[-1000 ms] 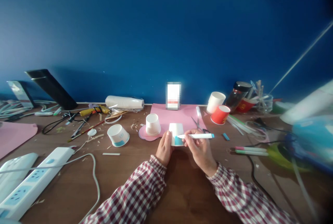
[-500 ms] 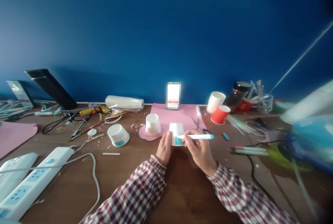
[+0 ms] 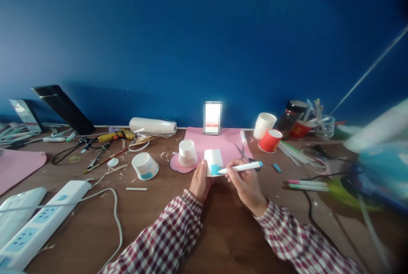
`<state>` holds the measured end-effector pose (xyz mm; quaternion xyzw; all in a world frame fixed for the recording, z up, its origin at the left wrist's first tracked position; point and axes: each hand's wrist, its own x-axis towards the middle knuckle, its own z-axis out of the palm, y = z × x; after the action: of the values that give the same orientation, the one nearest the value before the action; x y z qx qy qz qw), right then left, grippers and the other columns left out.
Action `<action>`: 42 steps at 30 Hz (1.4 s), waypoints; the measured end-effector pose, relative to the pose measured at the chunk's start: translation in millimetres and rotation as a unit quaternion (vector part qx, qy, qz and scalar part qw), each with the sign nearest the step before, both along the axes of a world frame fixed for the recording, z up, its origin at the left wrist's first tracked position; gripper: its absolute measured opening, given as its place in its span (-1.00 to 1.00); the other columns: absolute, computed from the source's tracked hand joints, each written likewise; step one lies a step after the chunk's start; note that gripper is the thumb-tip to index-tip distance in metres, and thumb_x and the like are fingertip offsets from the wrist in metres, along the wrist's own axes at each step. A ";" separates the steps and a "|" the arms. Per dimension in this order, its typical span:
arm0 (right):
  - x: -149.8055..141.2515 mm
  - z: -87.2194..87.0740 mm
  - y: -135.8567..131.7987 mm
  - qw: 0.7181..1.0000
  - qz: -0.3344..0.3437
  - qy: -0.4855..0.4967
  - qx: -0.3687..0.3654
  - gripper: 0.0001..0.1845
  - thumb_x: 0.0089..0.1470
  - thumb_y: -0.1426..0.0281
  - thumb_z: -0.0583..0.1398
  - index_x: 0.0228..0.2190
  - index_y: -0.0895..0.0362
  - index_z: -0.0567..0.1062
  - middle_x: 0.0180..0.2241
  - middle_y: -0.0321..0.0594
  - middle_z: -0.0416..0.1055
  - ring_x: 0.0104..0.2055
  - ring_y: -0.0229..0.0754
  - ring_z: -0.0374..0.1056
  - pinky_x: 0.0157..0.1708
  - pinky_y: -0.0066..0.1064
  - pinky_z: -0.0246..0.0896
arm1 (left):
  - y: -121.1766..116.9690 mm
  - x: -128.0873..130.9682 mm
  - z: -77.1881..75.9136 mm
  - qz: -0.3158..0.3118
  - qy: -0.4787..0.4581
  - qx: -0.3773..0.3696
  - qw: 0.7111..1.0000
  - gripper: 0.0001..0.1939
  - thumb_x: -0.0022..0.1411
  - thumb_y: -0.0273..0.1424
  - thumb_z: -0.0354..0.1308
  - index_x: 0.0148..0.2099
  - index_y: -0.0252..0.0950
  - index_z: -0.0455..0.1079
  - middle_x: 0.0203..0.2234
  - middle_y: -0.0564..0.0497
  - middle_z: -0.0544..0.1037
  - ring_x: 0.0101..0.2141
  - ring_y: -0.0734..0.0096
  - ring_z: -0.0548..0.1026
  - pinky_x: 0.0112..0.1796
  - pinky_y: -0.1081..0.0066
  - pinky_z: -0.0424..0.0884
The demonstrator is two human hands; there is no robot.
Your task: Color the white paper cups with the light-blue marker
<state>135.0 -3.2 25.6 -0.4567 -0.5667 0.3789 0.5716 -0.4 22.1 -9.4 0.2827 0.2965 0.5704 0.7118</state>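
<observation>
While the left hand [image 3: 199,182] grips the left side of a white, tapered paper cup [image 3: 212,156], the right hand [image 3: 246,182] pinches a slim white marker [image 3: 241,168], its tip at the cup's blue patch [image 3: 215,169]. That cup is upside down between the two hands, against the left one's fingers. Farther left, a white paper cup with blue markings [image 3: 145,165] stands inverted on the brown table [image 3: 143,227]. Beyond, another white paper cup [image 3: 187,151] stands inverted on a flat pink sheet [image 3: 204,141], near metal scissors [image 3: 239,150]. Behind everything rises a smooth blue wall [image 3: 204,44].
</observation>
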 end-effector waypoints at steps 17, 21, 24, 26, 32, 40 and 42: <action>-1.2 0.9 3.4 0.998 -0.036 0.048 -0.027 -0.69 0.11 0.12 0.26 -0.40 0.12 0.45 -0.54 -0.29 0.46 -0.54 -0.28 0.35 -0.53 -0.48 0.30 | -1.0 -0.2 7.2 -0.029 -0.003 -0.018 0.999 -0.43 0.22 0.00 0.15 -0.09 -0.49 0.47 -0.23 -0.30 0.61 -0.14 -0.04 0.56 -0.07 0.02 0.47; -0.4 -0.9 3.8 0.998 -0.025 0.046 -0.020 -0.71 0.11 0.15 0.26 -0.39 0.12 0.45 -0.52 -0.28 0.47 -0.51 -0.28 0.37 -0.48 -0.47 0.33 | -0.9 -0.2 6.3 -0.038 -0.006 0.005 0.999 -0.40 0.20 0.04 0.15 -0.12 -0.49 0.47 -0.26 -0.29 0.61 -0.17 -0.02 0.56 -0.09 0.04 0.47; -0.2 -1.5 2.9 0.999 -0.011 0.039 -0.015 -0.72 0.10 0.17 0.26 -0.42 0.13 0.44 -0.55 -0.31 0.43 -0.52 -0.29 0.35 -0.49 -0.49 0.30 | -0.6 -0.9 4.9 -0.036 -0.004 0.008 0.999 -0.41 0.22 0.04 0.12 -0.14 -0.48 0.46 -0.31 -0.26 0.60 -0.23 0.03 0.56 -0.12 0.07 0.47; -0.5 -0.5 2.0 0.999 -0.007 0.037 -0.013 -0.72 0.10 0.17 0.26 -0.44 0.13 0.43 -0.56 -0.32 0.41 -0.53 -0.29 0.34 -0.50 -0.49 0.29 | -0.5 -1.2 4.4 -0.039 -0.002 0.010 0.999 -0.42 0.23 0.04 0.11 -0.15 -0.47 0.46 -0.33 -0.25 0.60 -0.23 0.04 0.56 -0.12 0.08 0.46; -1.0 3.4 1.8 0.999 -0.019 0.044 -0.018 -0.74 0.10 0.18 0.25 -0.40 0.13 0.44 -0.53 -0.29 0.45 -0.51 -0.29 0.36 -0.48 -0.48 0.31 | -0.6 -1.1 5.0 -0.041 0.000 0.007 0.999 -0.41 0.20 0.05 0.14 -0.15 -0.47 0.46 -0.29 -0.27 0.60 -0.24 0.05 0.55 -0.14 0.09 0.47; 0.0 -1.0 -0.8 1.000 0.014 0.023 -0.009 -0.75 0.14 0.21 0.22 -0.44 0.13 0.42 -0.58 -0.33 0.38 -0.55 -0.32 0.28 -0.55 -0.51 0.20 | 0.9 -1.3 7.0 -0.036 -0.004 -0.011 0.999 -0.49 0.22 -0.01 0.15 -0.21 -0.45 0.46 -0.39 -0.21 0.59 -0.36 0.17 0.54 -0.27 0.20 0.48; -0.6 -0.8 -0.8 1.000 0.009 0.022 -0.004 -0.76 0.14 0.22 0.22 -0.44 0.13 0.42 -0.56 -0.32 0.39 -0.54 -0.32 0.28 -0.54 -0.51 0.21 | 0.5 -1.1 7.7 -0.033 -0.004 -0.007 0.999 -0.52 0.22 -0.04 0.18 -0.22 -0.45 0.46 -0.40 -0.19 0.59 -0.36 0.18 0.54 -0.26 0.20 0.48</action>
<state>134.4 -4.0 24.8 -0.4454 -0.5565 0.3961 0.5789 -1.5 22.6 -1.7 0.2854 0.2883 0.5458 0.7332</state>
